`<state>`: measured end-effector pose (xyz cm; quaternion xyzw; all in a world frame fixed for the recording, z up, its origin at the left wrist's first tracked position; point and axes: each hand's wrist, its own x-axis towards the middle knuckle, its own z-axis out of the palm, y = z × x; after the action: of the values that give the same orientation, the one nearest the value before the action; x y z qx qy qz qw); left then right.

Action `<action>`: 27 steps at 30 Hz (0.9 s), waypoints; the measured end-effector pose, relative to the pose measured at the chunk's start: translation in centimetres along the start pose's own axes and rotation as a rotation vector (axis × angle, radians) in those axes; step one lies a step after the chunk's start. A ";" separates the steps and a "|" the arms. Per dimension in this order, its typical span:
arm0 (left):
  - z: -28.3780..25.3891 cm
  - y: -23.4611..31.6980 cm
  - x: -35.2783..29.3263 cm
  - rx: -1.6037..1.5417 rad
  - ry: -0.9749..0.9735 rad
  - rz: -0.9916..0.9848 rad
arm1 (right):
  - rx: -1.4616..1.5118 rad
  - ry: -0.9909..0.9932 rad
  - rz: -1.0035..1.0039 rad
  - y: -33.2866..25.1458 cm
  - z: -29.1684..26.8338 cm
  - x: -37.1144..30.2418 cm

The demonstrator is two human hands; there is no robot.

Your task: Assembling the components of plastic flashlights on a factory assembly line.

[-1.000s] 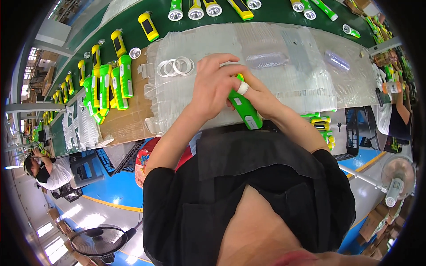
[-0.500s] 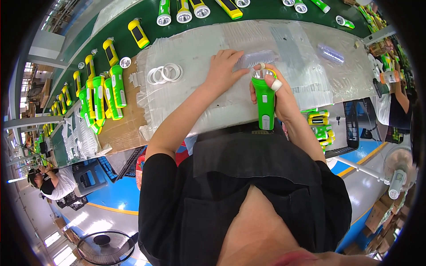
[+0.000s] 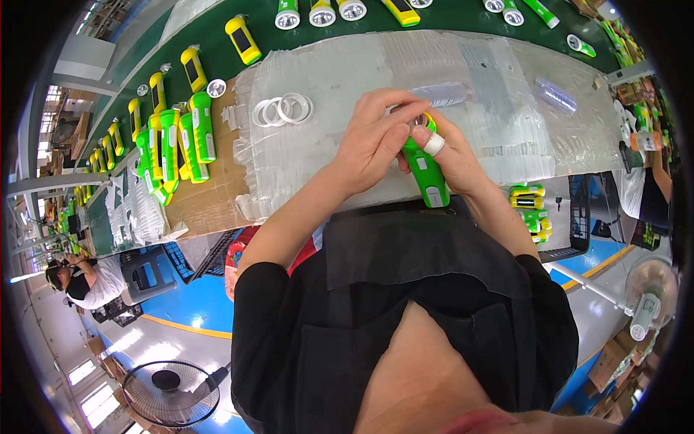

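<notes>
My right hand [image 3: 455, 159] is wrapped round a green flashlight [image 3: 429, 177], its head with a yellow rim pointing away from me and its tail toward my apron. White tape covers a finger and the thumb of that hand. Over the flashlight's head, my left hand [image 3: 374, 141] has its thumb and fingers pinched together; what is between them is hidden. Just beyond both hands lies a row of clear round discs [image 3: 450, 93], partly behind the fingers. White rings [image 3: 295, 108] overlap one another on the plastic-covered work surface [image 3: 340, 72], left of my hands.
Several green flashlights [image 3: 202, 130] are piled at the left on cardboard. More flashlights [image 3: 242, 40] stand along the green belt [image 3: 267, 32]. Another wrapped stack of clear discs [image 3: 555, 96] lies at the right. A black crate [image 3: 578, 217] with flashlights sits below the right edge.
My left hand has moved from the clear discs to the flashlight's head, its fingers drawing together there. The flashlight has tilted slightly in my right hand. The whole view has shifted a little.
</notes>
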<state>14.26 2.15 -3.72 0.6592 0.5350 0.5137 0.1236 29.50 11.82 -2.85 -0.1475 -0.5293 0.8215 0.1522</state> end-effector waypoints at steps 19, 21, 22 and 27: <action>-11.4 -3.5 -2.7 0.694 0.130 -0.174 | -0.079 -0.219 -0.382 -0.1 1.8 9.2; -12.9 -5.2 -5.0 0.812 0.061 -0.206 | -0.136 -0.188 -0.343 1.6 1.6 9.7; -13.2 -5.7 -5.2 0.916 -0.008 -0.239 | -0.134 -0.191 -0.347 1.8 1.6 9.9; -11.4 -7.8 -3.5 0.776 -0.067 -0.150 | -0.085 -0.165 -0.363 1.7 1.3 10.0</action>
<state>0.82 -2.07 -6.18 0.6325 0.7318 0.2411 -0.0799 19.76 14.13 -4.71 0.0118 -0.5919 0.7669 0.2476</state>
